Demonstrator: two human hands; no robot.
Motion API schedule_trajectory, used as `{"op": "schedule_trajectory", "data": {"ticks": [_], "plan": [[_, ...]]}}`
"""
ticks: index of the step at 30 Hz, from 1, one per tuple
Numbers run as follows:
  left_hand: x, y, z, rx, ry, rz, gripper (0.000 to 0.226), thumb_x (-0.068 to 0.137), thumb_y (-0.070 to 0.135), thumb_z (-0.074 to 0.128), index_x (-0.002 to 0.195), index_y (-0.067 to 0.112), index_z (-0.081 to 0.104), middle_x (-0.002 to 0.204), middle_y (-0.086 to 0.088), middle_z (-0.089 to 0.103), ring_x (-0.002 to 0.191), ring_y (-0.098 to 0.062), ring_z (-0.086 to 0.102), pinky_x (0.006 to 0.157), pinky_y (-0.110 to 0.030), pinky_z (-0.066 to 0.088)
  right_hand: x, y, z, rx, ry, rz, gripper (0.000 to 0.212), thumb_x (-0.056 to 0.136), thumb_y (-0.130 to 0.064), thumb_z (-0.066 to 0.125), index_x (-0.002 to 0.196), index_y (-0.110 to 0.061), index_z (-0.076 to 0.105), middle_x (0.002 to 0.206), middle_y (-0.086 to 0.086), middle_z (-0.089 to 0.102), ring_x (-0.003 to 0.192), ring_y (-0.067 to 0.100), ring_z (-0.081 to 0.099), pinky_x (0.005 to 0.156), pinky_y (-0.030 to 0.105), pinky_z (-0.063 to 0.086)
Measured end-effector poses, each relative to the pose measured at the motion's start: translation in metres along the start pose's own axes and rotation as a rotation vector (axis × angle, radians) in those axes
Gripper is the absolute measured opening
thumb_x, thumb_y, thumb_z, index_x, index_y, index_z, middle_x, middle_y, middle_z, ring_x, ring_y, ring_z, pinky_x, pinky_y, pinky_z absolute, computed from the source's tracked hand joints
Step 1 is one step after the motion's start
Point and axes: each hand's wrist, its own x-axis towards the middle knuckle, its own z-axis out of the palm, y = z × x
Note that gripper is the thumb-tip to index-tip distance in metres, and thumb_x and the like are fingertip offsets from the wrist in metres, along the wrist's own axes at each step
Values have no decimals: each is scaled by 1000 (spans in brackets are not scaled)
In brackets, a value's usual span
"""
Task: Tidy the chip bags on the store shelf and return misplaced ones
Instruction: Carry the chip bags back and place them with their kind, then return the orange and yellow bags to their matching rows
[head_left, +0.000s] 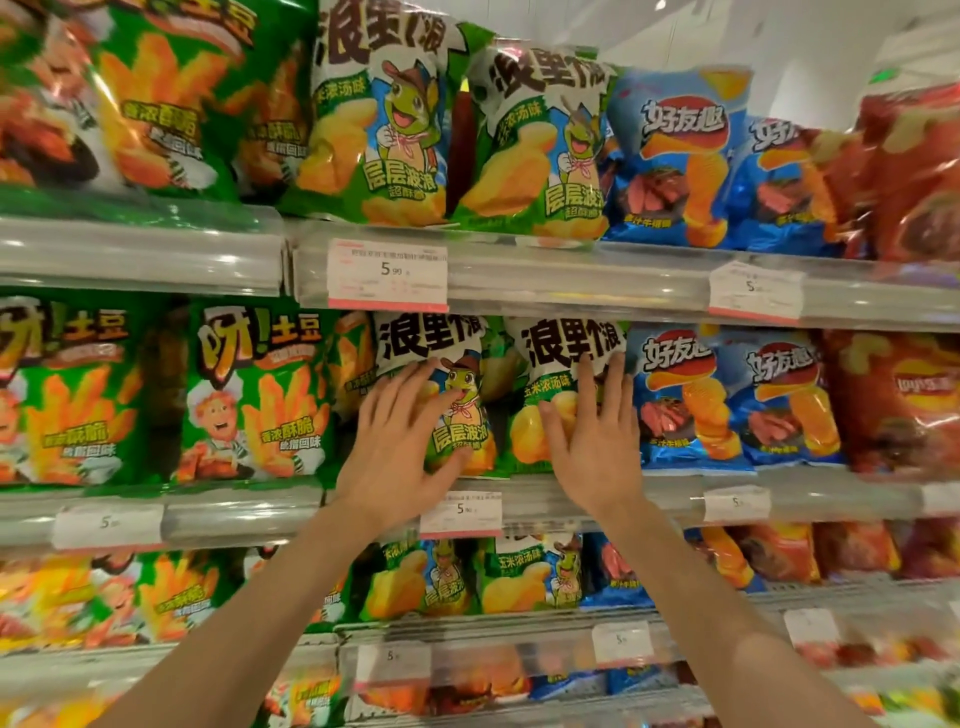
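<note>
On the middle store shelf (675, 499), a person's left hand (397, 441) lies flat, fingers spread wide, against a green turtle-mascot chip bag (441, 358), while the right hand (597, 441) presses straight fingers on the matching bag beside it (566, 353). Blue chip bags (685, 395) stand just right; a price tag (461, 513) hangs below.

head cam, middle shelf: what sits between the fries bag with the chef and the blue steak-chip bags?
Two green turtle-mascot bags: left hand flat on the left one, right hand on the right one. Head view.
</note>
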Motion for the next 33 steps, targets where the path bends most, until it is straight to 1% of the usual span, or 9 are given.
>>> {"op": "schedule_trajectory", "data": {"ticks": [5, 10, 14, 18, 21, 23, 27, 29, 33], "plan": [[0, 1, -1, -13, 12, -7, 64, 89, 54, 58, 143, 22, 48, 160, -8, 29, 149, -28, 22, 121, -49, 16, 2, 0, -5, 64, -56, 15, 77, 99, -67, 27, 160, -27, 4, 169, 9, -8, 155, 37, -2, 121, 64, 14], [-2, 3, -6, -78, 10, -24, 63, 88, 52, 60, 141, 21, 51, 159, -6, 32, 148, -28, 23, 120, -48, 17, -12, -4, -18, 229, 6, 48, 83, 97, -67, 35, 161, -25, 3, 170, 9, -4, 156, 32, -1, 122, 61, 14], [-16, 14, -19, -203, 57, -150, 54, 90, 45, 60, 137, 18, 55, 155, -6, 38, 145, -26, 29, 120, -41, 17, -46, -6, -28, 344, 0, 92, 80, 99, -63, 39, 161, -23, 9, 170, 9, 1, 156, 26, 4, 124, 54, 15], [-59, 35, -36, -359, 33, -242, 50, 94, 38, 59, 139, 18, 52, 152, 3, 40, 142, -11, 32, 117, -38, 29, -94, -10, -34, 411, -68, 120, 75, 100, -58, 42, 160, -22, 16, 170, 1, 6, 156, 15, 4, 125, 40, 13], [-98, 45, -49, -441, -38, -354, 49, 94, 40, 58, 140, 24, 51, 150, 7, 41, 140, -10, 36, 114, -38, 35, -133, -18, -31, 504, -93, 146, 68, 100, -51, 47, 158, -24, 25, 168, -2, 18, 154, 13, 14, 122, 35, 20], [-123, 46, -60, -498, -82, -425, 47, 94, 43, 57, 138, 30, 51, 148, 10, 43, 138, -8, 40, 111, -40, 40, -161, -27, -25, 592, -146, 199, 64, 98, -53, 48, 155, -30, 30, 163, -5, 30, 150, 13, 26, 116, 32, 28], [-171, 32, -85, -545, -147, -572, 45, 96, 40, 60, 139, 42, 46, 137, 20, 48, 126, -6, 51, 101, -43, 49, -208, -51, -7, 737, -327, 332, 70, 89, -61, 49, 151, -33, 35, 139, -9, 54, 122, 10, 57, 98, 31, 49], [-192, 19, -98, -551, -155, -637, 45, 95, 40, 62, 137, 45, 47, 129, 25, 52, 120, -1, 55, 97, -41, 51, -226, -64, 2, 743, -412, 368, 66, 88, -58, 49, 149, -35, 37, 128, -15, 59, 110, 4, 61, 98, 33, 51], [-229, -12, -121, -570, -155, -694, 42, 94, 37, 62, 134, 42, 51, 128, 22, 57, 112, 4, 58, 93, -35, 53, -250, -93, 16, 719, -464, 423, 63, 87, -57, 51, 146, -35, 41, 121, -19, 61, 107, -1, 61, 101, 39, 51]]}}
